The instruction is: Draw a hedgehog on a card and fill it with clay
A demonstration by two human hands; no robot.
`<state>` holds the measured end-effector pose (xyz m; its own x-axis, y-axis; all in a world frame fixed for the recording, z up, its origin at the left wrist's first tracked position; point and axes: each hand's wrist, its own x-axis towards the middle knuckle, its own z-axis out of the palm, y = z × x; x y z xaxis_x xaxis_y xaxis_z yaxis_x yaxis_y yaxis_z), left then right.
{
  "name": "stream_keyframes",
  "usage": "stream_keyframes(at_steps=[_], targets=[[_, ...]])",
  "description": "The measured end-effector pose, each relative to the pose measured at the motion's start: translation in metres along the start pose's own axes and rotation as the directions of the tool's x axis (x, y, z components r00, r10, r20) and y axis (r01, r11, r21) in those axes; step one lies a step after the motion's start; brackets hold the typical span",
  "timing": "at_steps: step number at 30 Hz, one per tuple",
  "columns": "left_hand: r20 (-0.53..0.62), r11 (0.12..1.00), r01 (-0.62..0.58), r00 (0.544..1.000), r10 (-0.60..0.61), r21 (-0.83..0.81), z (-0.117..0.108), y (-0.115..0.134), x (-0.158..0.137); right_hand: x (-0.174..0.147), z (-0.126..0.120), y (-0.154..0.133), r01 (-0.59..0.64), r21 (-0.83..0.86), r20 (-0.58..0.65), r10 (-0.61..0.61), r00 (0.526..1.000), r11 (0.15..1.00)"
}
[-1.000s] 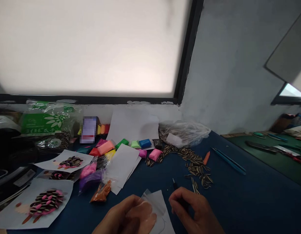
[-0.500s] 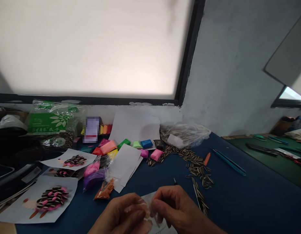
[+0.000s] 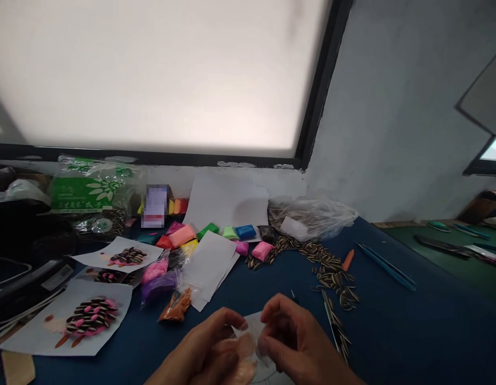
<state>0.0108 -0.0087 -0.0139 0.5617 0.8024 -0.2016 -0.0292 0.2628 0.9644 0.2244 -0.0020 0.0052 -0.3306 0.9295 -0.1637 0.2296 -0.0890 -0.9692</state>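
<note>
At the near edge, my left hand [image 3: 207, 345] is closed on a small clear plastic bag [image 3: 246, 345] with soft peach-coloured clay [image 3: 243, 371] in it. My right hand [image 3: 298, 339] has its curled fingers at the bag's right side and appears to pinch the film there; the exact grip is partly hidden. Under both hands lies a white sheet [image 3: 267, 370] with faint drawn lines. Just beyond my right hand the tip of a dark pointed tool [image 3: 294, 295] shows. To its right, metal tweezers [image 3: 331, 321] lie beside striped sunflower seeds [image 3: 344, 342].
Sheets with seed-and-clay hedgehogs [image 3: 91, 321] lie at left. Coloured clay packets [image 3: 181, 235], an orange clay packet [image 3: 175, 305] and blank paper [image 3: 211, 259] fill the middle. Loose sunflower seeds [image 3: 328, 264], an orange stick-shaped piece [image 3: 348, 260] and blue tweezers [image 3: 386, 266] lie right.
The view has shifted a little, so the table things appear farther right and slightly higher. My right hand's fingers have spread somewhat, and more of the bag shows between the hands.
</note>
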Motion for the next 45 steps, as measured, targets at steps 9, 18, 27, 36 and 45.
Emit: stream_keyframes(at_steps=[9,18,27,36,45], targets=[[-0.081,0.991,0.108,0.991,-0.102,0.083,-0.010,-0.013,0.001,0.001,-0.002,0.022,0.261,-0.060,0.038,-0.259,0.965,0.964],[-0.117,0.972,0.059,0.993,-0.033,0.226,-0.002,-0.011,0.002,0.000,0.008,0.015,0.144,0.012,0.096,-0.144,0.985,0.990],[-0.174,0.935,0.096,0.984,-0.037,0.340,0.009,0.011,0.000,-0.001,0.015,0.016,0.192,-0.016,0.114,-0.189,0.975,0.981],[-0.139,0.983,0.017,0.990,0.009,0.184,0.000,-0.005,0.003,-0.001,0.007,0.026,0.393,-0.288,0.059,-0.394,0.917,0.873],[-0.094,0.993,0.090,0.992,-0.082,0.082,0.001,-0.009,0.011,0.000,0.009,0.019,0.187,-0.094,0.068,-0.182,0.981,0.978]])
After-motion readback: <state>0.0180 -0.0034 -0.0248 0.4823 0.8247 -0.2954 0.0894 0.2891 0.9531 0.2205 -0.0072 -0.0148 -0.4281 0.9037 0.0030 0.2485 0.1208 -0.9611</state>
